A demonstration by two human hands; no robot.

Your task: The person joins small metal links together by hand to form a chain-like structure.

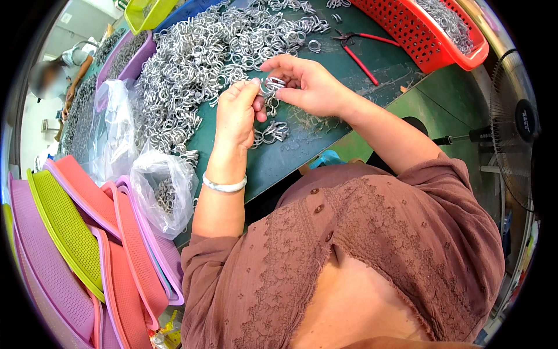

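Both my hands meet over the near part of the dark green table. With thumb and fingers pinched together, my left hand grips a few silvery metal rings. My right hand is curled round the same rings from the other side, thumb and fingertips on them. How many rings are between the hands is hard to make out. A small cluster of metal rings lies on the table just below my hands. Beyond them spreads a large heap of similar rings.
Red-handled pliers lie near a red basket of metal pieces. Left are plastic bags, a purple basin and stacked colored baskets. A fan stands right; another person is far left.
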